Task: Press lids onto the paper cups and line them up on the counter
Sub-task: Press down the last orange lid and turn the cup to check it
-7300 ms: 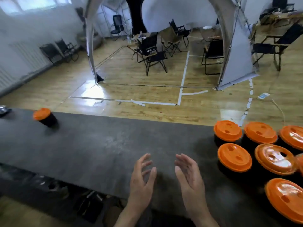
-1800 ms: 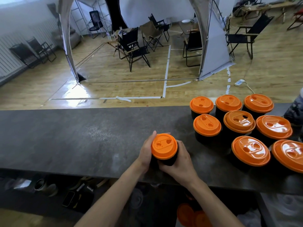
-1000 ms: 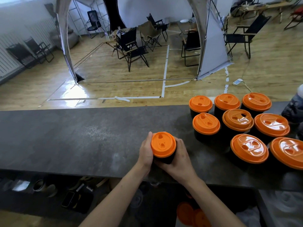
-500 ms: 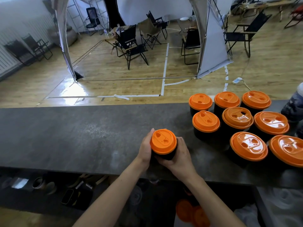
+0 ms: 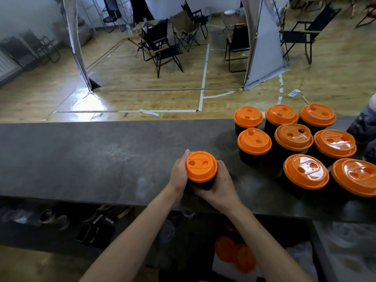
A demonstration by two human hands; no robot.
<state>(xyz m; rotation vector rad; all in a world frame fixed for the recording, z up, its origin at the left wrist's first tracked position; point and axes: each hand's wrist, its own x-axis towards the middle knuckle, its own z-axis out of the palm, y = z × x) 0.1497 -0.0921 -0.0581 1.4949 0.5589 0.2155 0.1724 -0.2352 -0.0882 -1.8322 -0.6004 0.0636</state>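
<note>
A black paper cup (image 5: 203,183) with an orange lid (image 5: 201,166) stands on the dark grey counter (image 5: 91,159) near its front edge. My left hand (image 5: 179,178) grips the cup's left side, thumb up against the lid's rim. My right hand (image 5: 220,187) wraps round its right and near side. At the right end of the counter stand several more black cups with orange lids (image 5: 254,141), packed close together.
Loose orange lids (image 5: 236,253) lie on a lower shelf below the counter's front edge. A patterned object (image 5: 364,127) sits at the far right. Beyond the counter are a wooden floor, folding chairs (image 5: 160,45) and tent poles.
Both hands have kept hold of the lidded cup in the same spot. The lid's holes point a different way than a second ago, so the cup has turned in my hands.
</note>
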